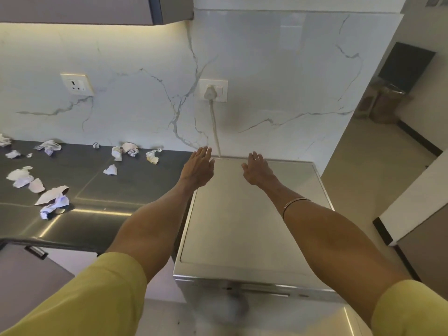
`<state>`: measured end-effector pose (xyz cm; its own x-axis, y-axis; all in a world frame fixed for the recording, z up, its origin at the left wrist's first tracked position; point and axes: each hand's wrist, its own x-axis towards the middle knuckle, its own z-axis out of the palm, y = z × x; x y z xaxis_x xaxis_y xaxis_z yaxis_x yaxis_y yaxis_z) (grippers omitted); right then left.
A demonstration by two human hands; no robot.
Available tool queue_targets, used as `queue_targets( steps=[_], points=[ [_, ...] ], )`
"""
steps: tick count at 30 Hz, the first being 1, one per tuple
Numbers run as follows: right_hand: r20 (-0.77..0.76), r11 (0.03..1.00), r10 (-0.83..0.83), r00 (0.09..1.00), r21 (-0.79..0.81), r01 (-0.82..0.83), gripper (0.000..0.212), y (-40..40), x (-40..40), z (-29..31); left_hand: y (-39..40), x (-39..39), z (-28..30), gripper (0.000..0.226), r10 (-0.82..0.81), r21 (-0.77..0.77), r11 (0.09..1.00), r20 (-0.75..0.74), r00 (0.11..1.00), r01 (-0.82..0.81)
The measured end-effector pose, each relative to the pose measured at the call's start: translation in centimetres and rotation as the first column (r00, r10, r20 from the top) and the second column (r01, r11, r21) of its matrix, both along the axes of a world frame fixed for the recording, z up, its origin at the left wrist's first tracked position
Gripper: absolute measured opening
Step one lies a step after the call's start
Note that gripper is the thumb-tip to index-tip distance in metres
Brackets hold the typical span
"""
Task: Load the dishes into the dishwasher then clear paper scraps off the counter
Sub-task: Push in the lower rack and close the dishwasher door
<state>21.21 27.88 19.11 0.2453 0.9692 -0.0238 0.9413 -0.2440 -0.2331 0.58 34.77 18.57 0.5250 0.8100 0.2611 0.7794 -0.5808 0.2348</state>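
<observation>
A steel dishwasher [242, 226] stands in front of me with its door shut; its flat top fills the middle of the view. My left hand [197, 166] and my right hand [257, 169] are both stretched out over the far part of that top, fingers straight, holding nothing. Several crumpled paper scraps lie on the dark counter [116, 187] to the left: a white ball [54, 206] near the front edge, a small scrap [110, 170] mid-counter, and one [153, 156] closest to my left hand. No dishes are visible.
A plug and cable [213, 112] run down the marble wall behind the dishwasher. A second socket [77, 84] sits on the wall to the left. An upper cabinet [97, 8] hangs above the counter. Open floor lies to the right.
</observation>
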Motion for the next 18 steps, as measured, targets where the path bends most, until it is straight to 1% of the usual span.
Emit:
queue_targets(
  steps=[3,7,11,13,16,18],
  points=[
    [0.005,1.000,-0.020,1.000,0.015,0.020,0.059,-2.6,-1.6,0.1,-1.8,-1.4,0.4,0.056,-0.009,0.011,1.000,0.000,1.000,0.009],
    [0.015,0.998,-0.061,0.998,0.017,0.061,0.058,-6.7,-4.2,-0.2,-5.7,-3.4,-0.3,0.056,-0.022,-0.015,1.000,0.004,1.000,0.022],
    [0.039,0.997,-0.077,0.996,0.014,0.077,0.059,-11.7,-6.7,-1.7,-10.6,-6.1,-1.6,0.055,-0.037,-0.065,0.997,-0.002,0.999,0.037],
    [0.018,0.996,-0.086,0.996,-0.001,0.086,0.060,-14.3,-7.8,-2.1,-13.0,-7.5,-2.1,0.054,-0.054,-0.103,0.993,-0.017,0.998,0.052],
    [0.047,0.996,-0.092,0.995,0.024,0.091,0.059,-17.8,-9.0,-3.2,-16.1,-9.0,-3.0,0.053,-0.063,-0.135,0.989,-0.004,0.998,0.062],
    [0.007,0.995,-0.101,0.995,-0.008,0.101,0.058,-20.2,-9.8,-3.7,-18.0,-9.7,-3.9,0.052,-0.085,-0.171,0.982,0.001,0.996,0.084]
  ],
)
